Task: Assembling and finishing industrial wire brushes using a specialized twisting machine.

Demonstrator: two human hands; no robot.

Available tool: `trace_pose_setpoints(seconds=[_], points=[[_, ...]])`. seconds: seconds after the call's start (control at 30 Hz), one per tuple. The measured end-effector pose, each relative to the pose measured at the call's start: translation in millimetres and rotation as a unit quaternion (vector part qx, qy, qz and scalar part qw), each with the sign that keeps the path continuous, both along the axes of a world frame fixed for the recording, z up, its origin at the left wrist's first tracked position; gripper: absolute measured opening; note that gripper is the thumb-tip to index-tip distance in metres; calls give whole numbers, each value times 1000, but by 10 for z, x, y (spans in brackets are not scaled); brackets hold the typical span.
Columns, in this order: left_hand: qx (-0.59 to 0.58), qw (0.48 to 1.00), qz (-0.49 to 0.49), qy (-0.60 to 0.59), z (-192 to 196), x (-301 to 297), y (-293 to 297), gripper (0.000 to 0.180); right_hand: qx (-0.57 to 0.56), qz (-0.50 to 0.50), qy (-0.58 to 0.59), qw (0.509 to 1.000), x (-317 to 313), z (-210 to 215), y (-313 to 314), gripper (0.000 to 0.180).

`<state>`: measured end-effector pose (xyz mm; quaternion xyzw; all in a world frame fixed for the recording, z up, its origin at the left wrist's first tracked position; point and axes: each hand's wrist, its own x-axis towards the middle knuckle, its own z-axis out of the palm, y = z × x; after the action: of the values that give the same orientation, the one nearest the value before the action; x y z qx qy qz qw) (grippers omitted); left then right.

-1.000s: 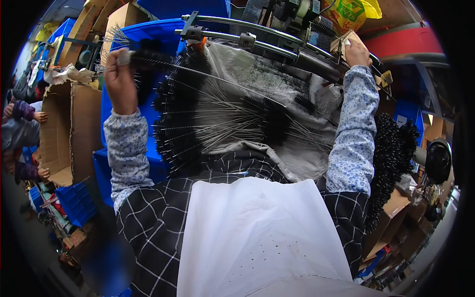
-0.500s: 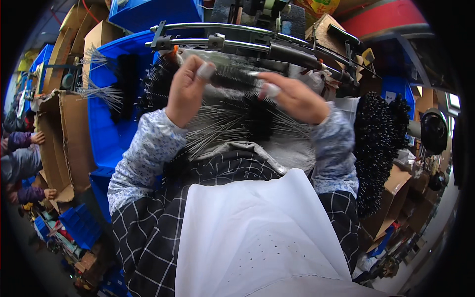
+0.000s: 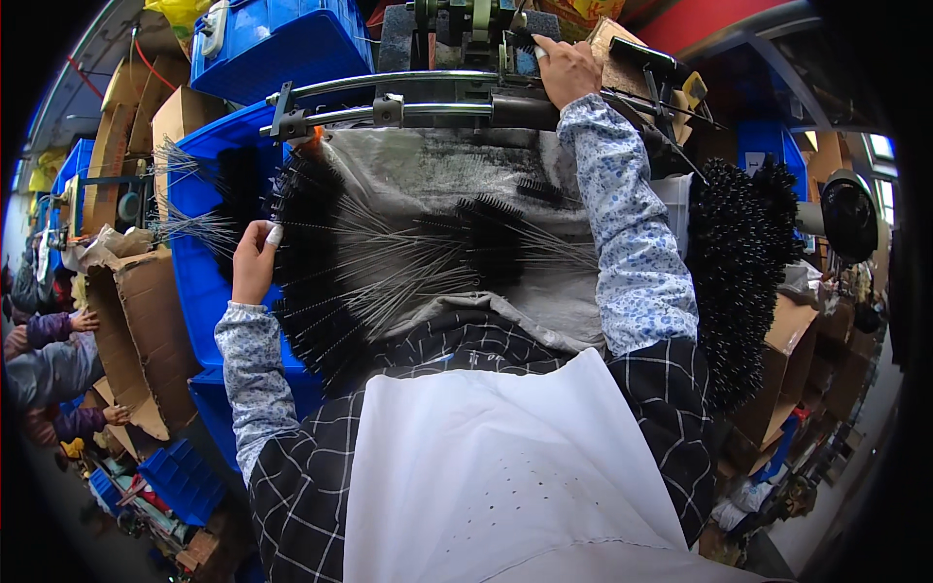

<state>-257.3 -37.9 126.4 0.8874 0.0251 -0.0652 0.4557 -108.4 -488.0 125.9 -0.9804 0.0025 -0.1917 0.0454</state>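
Black bottle brushes on thin wire stems lie fanned out on a grey cloth (image 3: 437,175) over my lap. My left hand (image 3: 255,260) is out to the left at the edge of the left brush pile (image 3: 306,282), its fingers closed around a wire stem. My right hand (image 3: 567,68) is stretched far forward to the machine (image 3: 466,24) at the top. Its fingers rest on a dark part behind the two metal bars (image 3: 389,97); what they hold is hidden. A smaller bunch of brushes (image 3: 496,238) lies in the middle.
A dense heap of black brushes (image 3: 743,262) stands at my right. Blue crates (image 3: 262,49) and open cardboard boxes (image 3: 126,291) line the left side. Other people's hands and sleeves (image 3: 49,340) show at the far left. A white apron (image 3: 505,466) covers my front.
Both hands were together at the metal bars half a second ago. My left hand has since dropped left to the brush pile, and my right hand has reached up right to the machine.
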Motion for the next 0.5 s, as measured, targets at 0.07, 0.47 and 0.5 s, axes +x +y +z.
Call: trace_pose_setpoints(seconds=[0.07,0.47,0.5], points=[[-9,1000,17,-11,33,13,-50,16,0,20,6,1000,36,-15,11,26],[14,997,11,78,88,153,-72,17,-86,13,16,996,214,-187,-150,38],[-23,998,37,48,56,118,-59,16,-87,10,-23,996,180,-165,-149,40]])
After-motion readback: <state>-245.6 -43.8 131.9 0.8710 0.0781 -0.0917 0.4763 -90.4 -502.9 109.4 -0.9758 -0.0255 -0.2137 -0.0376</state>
